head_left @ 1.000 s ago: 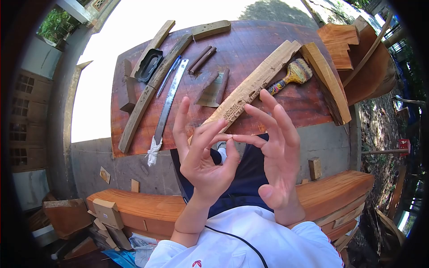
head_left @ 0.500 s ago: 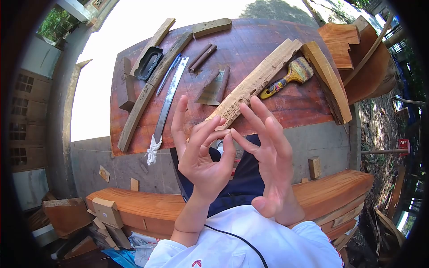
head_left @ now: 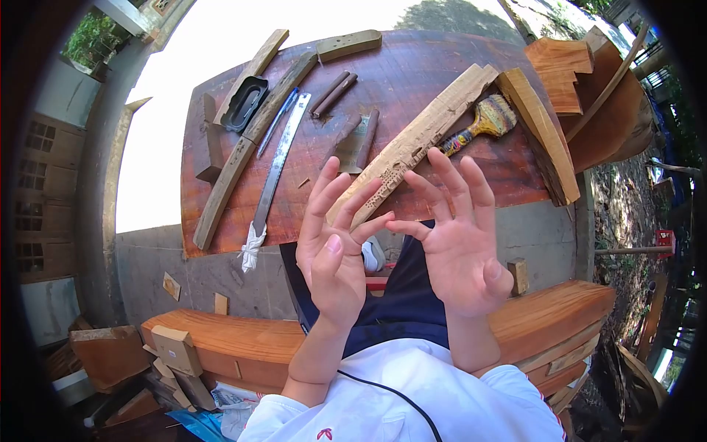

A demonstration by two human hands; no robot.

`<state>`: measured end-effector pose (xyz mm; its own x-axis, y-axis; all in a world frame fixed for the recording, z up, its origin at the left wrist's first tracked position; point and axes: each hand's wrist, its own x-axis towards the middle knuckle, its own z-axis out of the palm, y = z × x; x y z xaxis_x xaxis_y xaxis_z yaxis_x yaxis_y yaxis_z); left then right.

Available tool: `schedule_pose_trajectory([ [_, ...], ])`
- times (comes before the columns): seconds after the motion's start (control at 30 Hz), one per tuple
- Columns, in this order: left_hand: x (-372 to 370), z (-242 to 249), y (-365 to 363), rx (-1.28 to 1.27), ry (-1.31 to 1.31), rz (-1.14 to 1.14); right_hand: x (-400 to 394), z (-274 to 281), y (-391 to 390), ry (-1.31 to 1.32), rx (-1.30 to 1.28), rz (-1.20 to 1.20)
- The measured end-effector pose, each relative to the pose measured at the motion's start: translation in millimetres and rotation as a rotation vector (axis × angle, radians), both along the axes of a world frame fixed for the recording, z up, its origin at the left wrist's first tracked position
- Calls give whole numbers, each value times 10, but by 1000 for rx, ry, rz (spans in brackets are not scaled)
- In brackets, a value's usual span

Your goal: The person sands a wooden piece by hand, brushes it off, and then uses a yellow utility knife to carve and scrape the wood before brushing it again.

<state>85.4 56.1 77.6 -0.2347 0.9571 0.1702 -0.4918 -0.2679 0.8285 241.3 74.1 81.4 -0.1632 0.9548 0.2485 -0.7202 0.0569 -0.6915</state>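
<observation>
My left hand (head_left: 335, 254) is raised palm up over my lap, fingers apart and holding nothing. Beside it my right hand (head_left: 460, 243) is also spread and empty, and the two touch at the tips of their little fingers. Just beyond the fingers a carved light wooden beam (head_left: 420, 140) lies slanted across the reddish table (head_left: 243, 199). Right of the beam is a wide brush (head_left: 493, 116), its handle partly hidden by my right fingers. To the left lies a long metal blade (head_left: 282, 158) with a white wrapped handle.
Curved wood pieces (head_left: 234, 184), a black tray (head_left: 244, 104), a blue pen (head_left: 278, 121) and dark sticks (head_left: 335, 96) are on the table. A light angled board (head_left: 541, 129) lies at right. I sit at a wooden bench (head_left: 243, 335).
Both hands have opened and turned their palms up. My left fingers have uncurled from their pinch, and the hands now meet at the little fingertips. My right hand covers part of the brush handle.
</observation>
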Motion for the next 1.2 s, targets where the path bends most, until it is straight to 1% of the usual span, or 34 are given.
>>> schedule_pose_trajectory([
  [0.13,-30,-25,10,1,-52,-13,29,-40,17,-13,3,4],
  [0.23,-44,-37,10,2,-43,-12,3,-63,30,-18,9,-47],
  [0.33,-35,-28,17,-16,8,8,49,-155,53,-168,46,-100],
  [0.43,22,-24,34,-38,10,22,-21,-167,27,-287,92,-255],
  [0.53,50,-9,-2,-45,12,-19,13,-211,90,-872,411,-438],
  [0.6,56,6,-40,-38,19,-80,8,-203,93,-919,385,-423],
  [0.63,62,-8,-31,-22,33,-68,-5,-197,99,-942,372,-415],
  [0.67,70,-37,-24,-7,46,-53,-27,-185,128,-920,322,-501],
  [0.77,-1,-104,-67,13,37,-19,40,-280,250,-606,-7,-628],
  [0.87,-66,-80,-61,-35,67,47,236,-282,314,-778,23,-671],
  [0.9,-83,-66,-55,-60,89,77,363,-317,320,-886,24,-564],
  [0.93,-122,-68,-57,-47,146,115,514,-374,328,-992,25,-457],
  [1.0,-245,-75,-70,-17,260,186,625,-371,394,-1206,108,-408],
  [1.07,-370,-58,-85,36,418,262,669,-288,646,-1428,282,-517],
  [1.13,-461,-56,-100,89,538,327,734,-248,853,-1560,458,-558],
  [1.17,-530,-74,-125,75,665,320,772,-224,938,-1621,551,-576],
  [1.2,-611,-95,-154,60,793,313,842,-187,997,-1688,608,-482],
])
